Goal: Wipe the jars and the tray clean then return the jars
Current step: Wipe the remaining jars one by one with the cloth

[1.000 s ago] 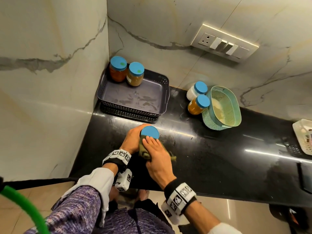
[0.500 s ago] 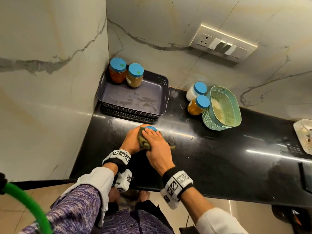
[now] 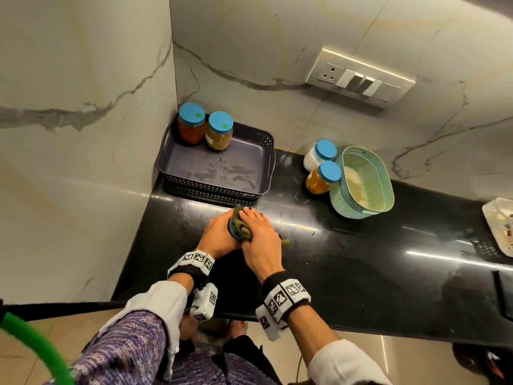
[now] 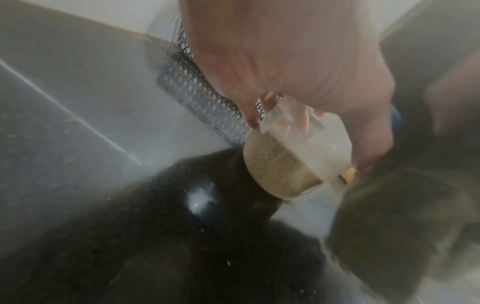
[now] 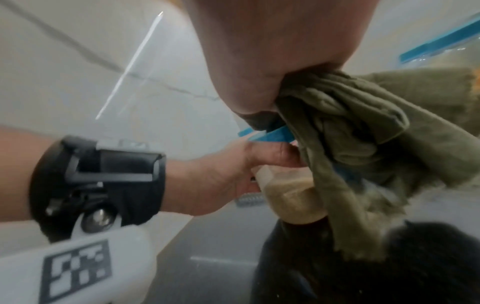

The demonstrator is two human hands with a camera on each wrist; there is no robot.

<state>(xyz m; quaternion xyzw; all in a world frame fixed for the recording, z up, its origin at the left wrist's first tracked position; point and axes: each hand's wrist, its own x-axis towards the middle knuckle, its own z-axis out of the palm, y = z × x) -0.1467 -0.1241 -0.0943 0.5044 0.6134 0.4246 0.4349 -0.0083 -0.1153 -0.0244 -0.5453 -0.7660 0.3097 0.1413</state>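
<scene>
A blue-lidded jar [image 3: 231, 233] of pale grains [image 4: 285, 164] stands on the black counter [image 3: 361, 259], just in front of the dark tray [image 3: 211, 190]. My left hand [image 3: 219, 234] grips the jar's side from the left. My right hand [image 3: 261, 243] holds a bunched olive-green cloth [image 3: 241, 223] and presses it onto the lid, hiding most of it. In the right wrist view the cloth [image 5: 350, 123] hangs over the lid's edge [image 5: 272, 135] and down the jar. Two jars [image 3: 191, 123] [image 3: 219, 130] stand in the tray's far left corner. Two more jars [image 3: 319, 154] [image 3: 323, 177] stand on the counter to the right.
The tray's floor shows wet streaks [image 3: 236, 173]. A teal basket [image 3: 361, 182] leans beside the two counter jars. A white basket [image 3: 499, 226] sits at the right edge. Marble walls close the left and back, with a switch panel [image 3: 358, 79] on the back wall.
My right hand has carried the cloth from the jar's near side up onto the lid, which is now mostly covered. The left hand keeps its grip on the jar.
</scene>
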